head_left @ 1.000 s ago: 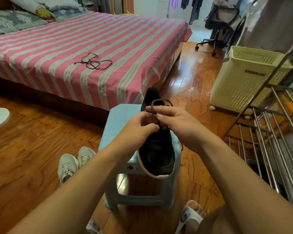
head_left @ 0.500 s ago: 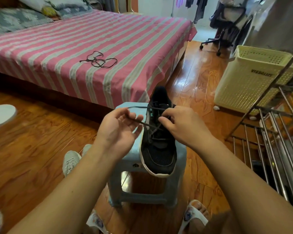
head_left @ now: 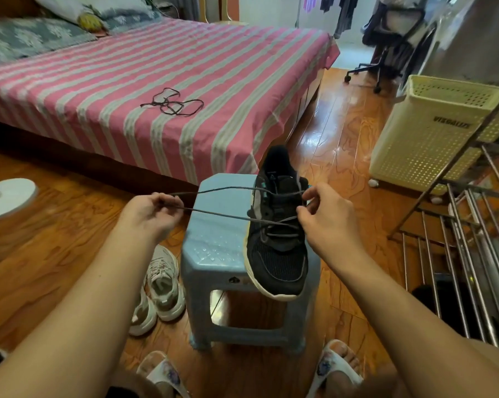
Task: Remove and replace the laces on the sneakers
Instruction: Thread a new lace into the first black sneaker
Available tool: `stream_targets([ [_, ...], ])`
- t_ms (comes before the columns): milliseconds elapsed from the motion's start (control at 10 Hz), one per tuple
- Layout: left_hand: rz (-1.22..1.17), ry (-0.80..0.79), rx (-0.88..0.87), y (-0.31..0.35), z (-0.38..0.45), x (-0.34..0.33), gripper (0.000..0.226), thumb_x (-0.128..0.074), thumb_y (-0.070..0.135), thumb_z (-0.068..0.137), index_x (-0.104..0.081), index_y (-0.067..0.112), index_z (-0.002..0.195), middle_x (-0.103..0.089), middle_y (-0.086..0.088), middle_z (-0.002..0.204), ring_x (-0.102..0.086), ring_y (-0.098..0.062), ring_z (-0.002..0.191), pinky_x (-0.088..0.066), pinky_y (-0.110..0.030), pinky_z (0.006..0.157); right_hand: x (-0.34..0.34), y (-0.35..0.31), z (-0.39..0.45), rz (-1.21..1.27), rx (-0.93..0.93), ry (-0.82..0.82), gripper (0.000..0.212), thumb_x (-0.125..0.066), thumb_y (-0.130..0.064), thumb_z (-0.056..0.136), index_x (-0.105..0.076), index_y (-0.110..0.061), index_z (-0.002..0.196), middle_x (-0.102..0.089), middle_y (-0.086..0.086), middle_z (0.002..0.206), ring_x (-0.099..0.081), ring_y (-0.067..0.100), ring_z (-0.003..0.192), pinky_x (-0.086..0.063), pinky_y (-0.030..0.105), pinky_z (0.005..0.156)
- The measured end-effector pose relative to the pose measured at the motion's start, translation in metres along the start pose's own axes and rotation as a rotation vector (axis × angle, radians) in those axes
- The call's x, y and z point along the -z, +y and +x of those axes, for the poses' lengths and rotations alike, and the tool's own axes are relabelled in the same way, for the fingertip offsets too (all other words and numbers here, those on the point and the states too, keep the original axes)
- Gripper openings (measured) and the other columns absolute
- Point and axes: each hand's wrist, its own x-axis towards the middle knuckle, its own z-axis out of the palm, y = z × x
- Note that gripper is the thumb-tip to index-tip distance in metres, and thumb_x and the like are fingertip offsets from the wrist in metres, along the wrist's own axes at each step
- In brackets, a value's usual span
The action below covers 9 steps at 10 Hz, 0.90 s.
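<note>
The black sneaker lies on the right side of a pale blue plastic stool, its toe jutting past the near edge toward the person and its heel pointing at the bed. The left hand is out to the left of the stool, its grip curled and pinched on a dark lace; two strands run taut from there across the stool top to the shoe's eyelets. The right hand is beside the shoe's tongue with thumb and forefinger pinched on the lace near the upper eyelets, though the exact contact is partly hidden by the fingers. A second lace lies loose in a tangle on the striped bedcover. A pair of pale sneakers sits on the wooden floor just left of the stool, partly covered by the left forearm. The cream perforated basket to the right shows only its outer wall; its contents cannot be seen. A metal rack is cut off at the right edge.
</note>
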Motion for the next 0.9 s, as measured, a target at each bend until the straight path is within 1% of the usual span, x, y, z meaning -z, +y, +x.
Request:
stream_targets([
  [100,-0.056,0.110,-0.202,0.016,-0.002,0.003,0.031,-0.025,0.000,0.105,-0.046,0.018,0.090,-0.045,-0.002,0.074,-0.045,-0.011,0.055,-0.052,-0.026,0.059,-0.003,-0.004,-0.002,-0.004,-0.019,0.023,0.017,-0.066,-0.021,0.088,-0.059,-0.024,0.103,-0.060,-0.009,0.077,-0.061,0.019,0.076,-0.052,0.037,0.070],
  [200,0.314,0.228,-0.270,0.016,-0.004,0.008,0.022,-0.034,0.003,0.104,-0.052,0.014,0.098,-0.055,-0.009,0.088,-0.058,-0.018,0.071,-0.055,-0.030,0.060,-0.005,-0.008,0.001,-0.009,-0.155,-0.016,0.010,-0.061,-0.029,0.083,-0.054,-0.023,0.087,-0.061,-0.002,0.081,-0.060,0.027,0.079,-0.052,0.042,0.071],
  [300,1.706,0.342,-0.234,-0.004,-0.013,0.011,0.039,-0.061,0.029,0.098,-0.053,0.016,0.134,-0.037,-0.021,0.150,-0.039,-0.039,0.136,-0.040,-0.054,0.108,-0.006,-0.010,0.007,-0.081,-0.194,-0.037,0.014,-0.058,-0.034,0.081,-0.055,-0.021,0.076,-0.062,0.004,0.079,-0.059,0.032,0.079,-0.048,0.039,0.068],
  [400,2.024,0.055,-0.763,-0.037,-0.043,-0.012,0.041,-0.061,0.033,0.096,-0.056,0.025,0.136,-0.032,-0.013,0.156,-0.034,-0.033,0.139,-0.031,-0.048,0.115,-0.004,-0.012,0.007,-0.222,-0.150,-0.005,0.027,-0.058,-0.042,0.088,-0.063,-0.016,0.081,-0.063,0.006,0.080,-0.059,0.032,0.077,-0.042,0.033,0.065],
  [500,1.637,-0.586,-0.875,-0.079,-0.076,-0.032,0.030,-0.063,0.029,0.097,-0.062,0.024,0.127,-0.057,0.001,0.130,-0.052,-0.016,0.121,-0.043,-0.040,0.109,-0.007,-0.011,0.006,-0.292,-0.084,-0.008,0.035,-0.058,-0.045,0.090,-0.065,-0.013,0.080,-0.063,0.007,0.077,-0.061,0.033,0.074,-0.047,0.034,0.064],
  [600,1.818,-0.704,-1.020,-0.112,-0.087,-0.029,0.054,-0.066,0.046,0.092,-0.045,0.035,0.141,-0.037,0.001,0.139,-0.043,-0.020,0.126,-0.043,-0.040,0.108,-0.001,-0.014,0.009,-0.282,-0.099,-0.030,0.028,-0.056,-0.036,0.084,-0.067,-0.012,0.078,-0.063,0.010,0.074,-0.061,0.036,0.072,-0.050,0.037,0.063],
  [700,1.840,-0.610,-1.070,-0.122,-0.086,-0.027,0.056,-0.065,0.053,0.091,-0.041,0.040,0.140,-0.033,0.001,0.137,-0.041,-0.023,0.124,-0.047,-0.044,0.104,0.009,-0.021,0.007,-0.322,-0.053,0.034,0.024,-0.055,-0.032,0.085,-0.070,-0.014,0.081,-0.067,0.010,0.077,-0.063,0.033,0.074,-0.050,0.036,0.062],
  [800,1.835,-0.616,-1.097,-0.122,-0.086,-0.030,0.053,-0.068,0.053,0.089,-0.047,0.038,0.136,-0.031,0.004,0.137,-0.039,-0.021,0.125,-0.046,-0.042,0.102,0.015,-0.034,0.000,0.376,-0.170,-0.002,0.016,-0.059,-0.019,0.086,-0.065,-0.013,0.072,-0.065,0.003,0.069,-0.061,0.024,0.069,-0.054,0.039,0.069],
  [900,1.812,-0.613,-0.977,-0.115,-0.082,-0.027,0.050,-0.072,0.052,0.087,-0.049,0.039,0.131,-0.031,0.007,0.135,-0.039,-0.019,0.125,-0.044,-0.037,0.104,0.043,-0.023,0.022,1.577,-0.593,-0.082,0.032,-0.048,-0.004,0.090,-0.050,-0.013,0.059,-0.043,0.001,0.055,-0.043,0.014,0.053,-0.051,0.029,0.058],
])
